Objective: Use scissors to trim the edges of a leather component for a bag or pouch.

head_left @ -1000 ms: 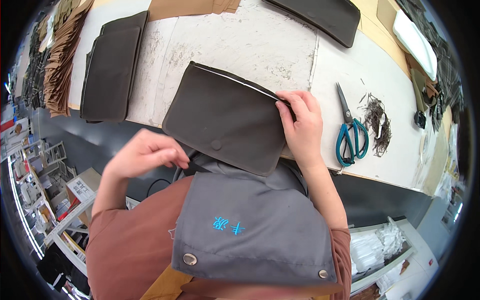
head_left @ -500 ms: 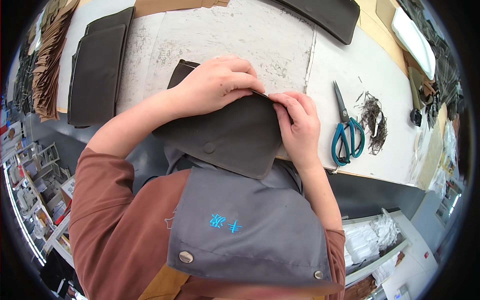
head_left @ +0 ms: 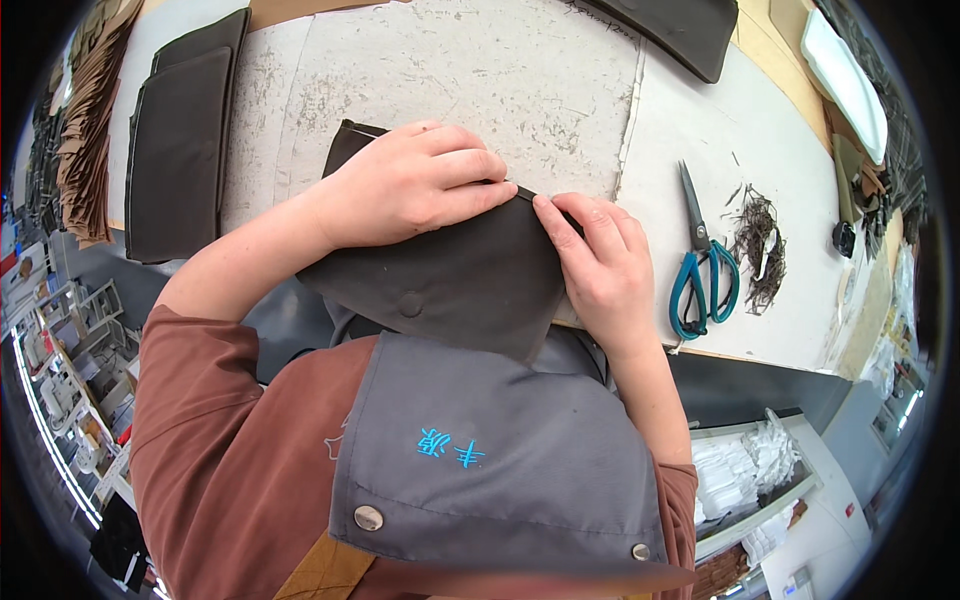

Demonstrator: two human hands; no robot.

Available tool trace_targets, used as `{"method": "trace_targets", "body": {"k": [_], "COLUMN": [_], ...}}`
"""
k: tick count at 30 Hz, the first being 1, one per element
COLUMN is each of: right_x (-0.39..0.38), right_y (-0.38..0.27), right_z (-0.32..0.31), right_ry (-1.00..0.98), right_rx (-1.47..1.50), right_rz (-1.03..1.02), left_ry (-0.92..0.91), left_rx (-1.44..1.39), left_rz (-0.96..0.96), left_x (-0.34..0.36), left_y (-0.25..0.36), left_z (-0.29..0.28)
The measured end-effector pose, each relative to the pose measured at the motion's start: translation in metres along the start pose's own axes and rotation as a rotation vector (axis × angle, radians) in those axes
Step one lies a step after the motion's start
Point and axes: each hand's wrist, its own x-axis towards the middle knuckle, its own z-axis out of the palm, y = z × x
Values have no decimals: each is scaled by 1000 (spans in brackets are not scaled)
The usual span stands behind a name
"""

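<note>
A dark brown fabric panel (head_left: pixel 440 280) with a round bump, like a covered snap or magnet, lies over the table's near edge and hangs toward me. My left hand (head_left: pixel 425 185) lies across its far edge, fingers bent and closed on the folded rim. Close by on the right, my right hand (head_left: pixel 602 262) pinches the same edge between thumb and forefinger. A small gap parts the fingertips of the two hands. Part of the panel's far left corner shows beyond my left wrist; the stretch under the left hand is hidden.
Scissors with teal handles (head_left: pixel 703 285) lie right of my hands, beside a heap of dark thread scraps (head_left: pixel 762 250). Stacked dark panels (head_left: pixel 180 150) rest at left, another dark piece (head_left: pixel 690 35) at the far right. A white tray (head_left: pixel 845 80) and brown layered pieces (head_left: pixel 95 130) flank the worktable (head_left: pixel 450 70).
My left hand has turned flatter, its fingers lying more along the edge. The right hand has shifted slightly right and down, still pinching the edge. The whole view has shifted a little.
</note>
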Motion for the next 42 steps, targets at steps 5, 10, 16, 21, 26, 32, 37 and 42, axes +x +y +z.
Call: {"method": "trace_targets", "body": {"k": [5,10,16,21,26,32,37,42], "right_x": [4,18,60,71,60,59,58,61], "right_y": [-1,-1,-16,-26,-26,-28,-26,-21], "right_z": [-1,-4,17,33,39,34,36,31], "right_ry": [-41,-31,-46,-26,-12,-55,-41,-1], "right_rx": [5,98,322,379,201,-62,-90,-75], "right_rz": [14,89,170,153,-17,-193,-205,-216], "left_ry": [-20,-129,-31,46,102,57,16,14], "left_rx": [-1,-185,-333,-424,-254,32,50,50], "left_rz": [-71,-501,-556,-539,-318,-140,-184,-194], "left_x": [-3,-23,-35,-41,-50,-53,-49,-45], "left_y": [-2,-25,-21,-21,-26,-26,-22,-20], "left_z": [-9,-47,-45,-37,-31,-31,-31,-37]}}
